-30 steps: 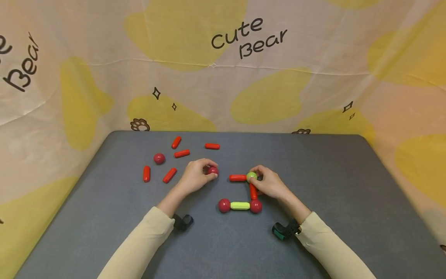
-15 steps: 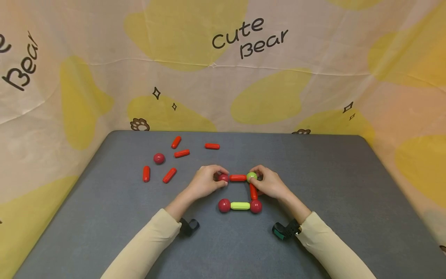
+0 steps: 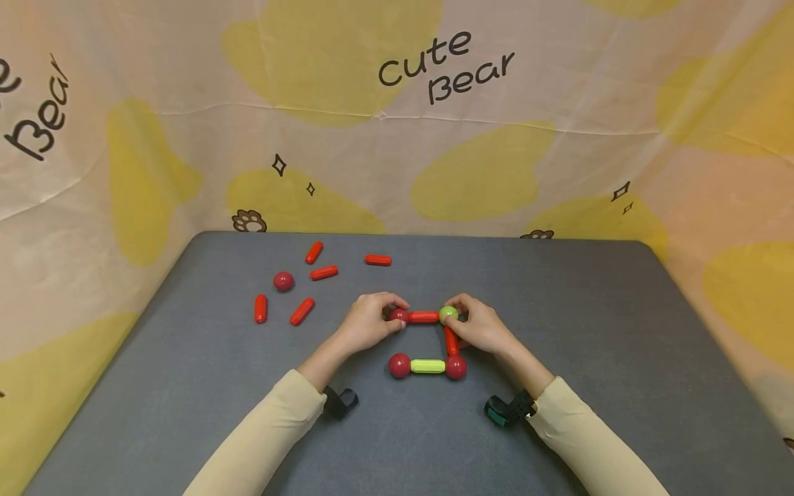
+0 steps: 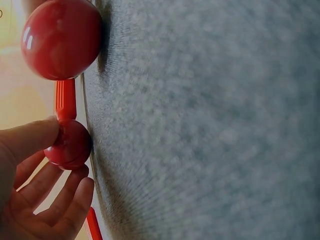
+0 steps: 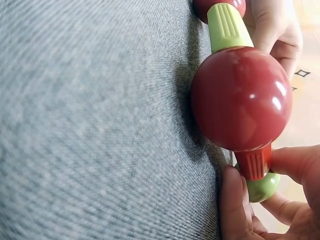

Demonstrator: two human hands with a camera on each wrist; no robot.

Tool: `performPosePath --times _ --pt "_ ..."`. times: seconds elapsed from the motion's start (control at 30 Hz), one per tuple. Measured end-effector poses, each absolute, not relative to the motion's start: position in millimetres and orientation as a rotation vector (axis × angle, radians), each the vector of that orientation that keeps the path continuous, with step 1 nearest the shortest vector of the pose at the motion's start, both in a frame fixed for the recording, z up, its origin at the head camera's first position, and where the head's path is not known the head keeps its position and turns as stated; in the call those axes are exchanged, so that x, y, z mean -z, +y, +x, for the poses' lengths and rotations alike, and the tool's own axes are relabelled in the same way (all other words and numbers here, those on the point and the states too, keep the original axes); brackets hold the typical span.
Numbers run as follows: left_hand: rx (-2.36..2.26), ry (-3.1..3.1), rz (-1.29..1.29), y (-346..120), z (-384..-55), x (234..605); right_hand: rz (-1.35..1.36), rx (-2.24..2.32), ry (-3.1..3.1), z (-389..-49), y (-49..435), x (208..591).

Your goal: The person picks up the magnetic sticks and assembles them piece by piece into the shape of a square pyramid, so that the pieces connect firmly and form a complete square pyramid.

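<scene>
My left hand (image 3: pixel 371 324) pinches a red ball (image 4: pixel 70 145) between thumb and fingers, at the left end of a red rod (image 3: pixel 424 317). At that rod's other end, my right hand (image 3: pixel 479 324) grips a green ball (image 3: pixel 448 315). From the green ball a second red rod (image 3: pixel 451 340) runs toward the front to another red ball (image 5: pixel 242 99). A light green rod (image 3: pixel 428 366) links this ball to a red ball (image 3: pixel 400 366) at the front left. Together the pieces form a square outline with its left side open.
Several loose red rods, among them one rod (image 3: pixel 302 312) near the left hand and one rod (image 3: pixel 378 260) at the back, lie on the grey table (image 3: pixel 589 331). A loose red ball (image 3: pixel 283 282) sits among them. A printed cloth (image 3: pixel 347 151) hangs behind.
My left hand has moved right and slightly toward the front, bringing its red ball up to the left end of the red rod. The right hand has stayed on the green ball.
</scene>
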State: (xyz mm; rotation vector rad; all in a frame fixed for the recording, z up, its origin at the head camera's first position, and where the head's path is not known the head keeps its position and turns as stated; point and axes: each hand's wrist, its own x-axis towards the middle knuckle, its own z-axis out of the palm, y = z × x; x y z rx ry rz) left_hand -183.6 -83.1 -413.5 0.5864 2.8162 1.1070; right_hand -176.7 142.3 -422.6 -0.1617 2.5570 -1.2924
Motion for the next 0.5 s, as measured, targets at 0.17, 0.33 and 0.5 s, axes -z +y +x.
performPosePath --times 0.17,0.33,0.5 --pt "-1.107 2.820 0.592 -83.0 -185.0 414.3 -0.182 1.285 2.564 -176.3 141.9 422.3" --pt "-1.119 2.810 0.595 -85.5 -184.9 415.0 -0.193 1.276 2.576 -176.6 141.8 423.0" --pt "-1.155 2.820 0.568 -97.5 -181.1 410.0 -0.211 1.278 2.577 -176.4 142.2 423.3"
